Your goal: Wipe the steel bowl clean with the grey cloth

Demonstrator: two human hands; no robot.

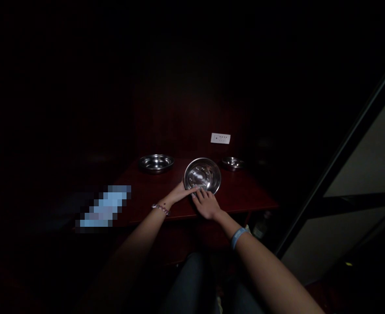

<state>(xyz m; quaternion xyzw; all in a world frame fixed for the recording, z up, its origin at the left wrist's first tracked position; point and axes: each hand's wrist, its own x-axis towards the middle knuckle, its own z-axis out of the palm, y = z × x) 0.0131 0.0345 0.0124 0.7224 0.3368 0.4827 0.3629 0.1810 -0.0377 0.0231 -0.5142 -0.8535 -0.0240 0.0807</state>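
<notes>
So the biggest thing in front of you is the dark red table [241, 191], its top running out past both your hands. Both your forearms reach up and inward to it, and your hands meet just above its near edge.

Your left hand [179, 191] comes in from the left and grasps the shiny metal bowl [200, 172] by its lower left side, thumb across the near rim. Your right hand [207, 206] angles in from the lower right, back of the hand up, fingers loosely spread and laid on the bowl's near rim, not clenched. The bowl is tipped, with its inside facing you.

Beyond your left hand, off to the left, a wide metal dish [156, 163] sits on the tabletop. Past your right hand, further back, there's a smaller metal dish [233, 163]. Low to the right of your right hand, beside the table, it's pretty murky, but that looks like a bottle [260, 226] with a pale label, too dim to read.

Straight beyond your hands, a white socket panel [220, 138] is on the back wall, no brand I can read. You've got a blue wristband [238, 237] on your right forearm, lettering not legible, and a beaded bracelet [161, 209] on your left wrist.
</notes>
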